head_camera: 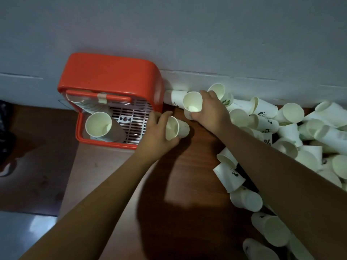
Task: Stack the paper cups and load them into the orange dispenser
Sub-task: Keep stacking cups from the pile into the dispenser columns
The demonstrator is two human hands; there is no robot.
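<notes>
- Progress: early, by my read. A few cups are loaded and most lie loose.
- left grip (159, 128): fingers curled round the left cup (177, 128), which is held sideways, mouth towards the person, low over the table (187, 175).
- right grip (212, 109): fingers wrapped round the right cup (192, 103), mouth also towards the person, just up and right of the left grip.
- There may be another cup under the right one. I can't tell if it is nested or just lying there.
- The two held cups are close but not nested. Sliding one into the other looks like the step in hand.
- dispenser (110, 72): just left of the left grip, back against the wall (187, 34).
- In the dispenser, a long stack (88, 106) leans under the top bar (97, 94). A short stack (98, 124) sits mouth-up at the corner farthest from the grips.
- The rest of its white grate (135, 113) shows bare.
- pile (291, 128): right of the right grip, running along the wall and down under that forearm. It holds dozens of cups lying every way, almost none nested.
- Left to do: nest nearly the whole pile, then load it.
</notes>
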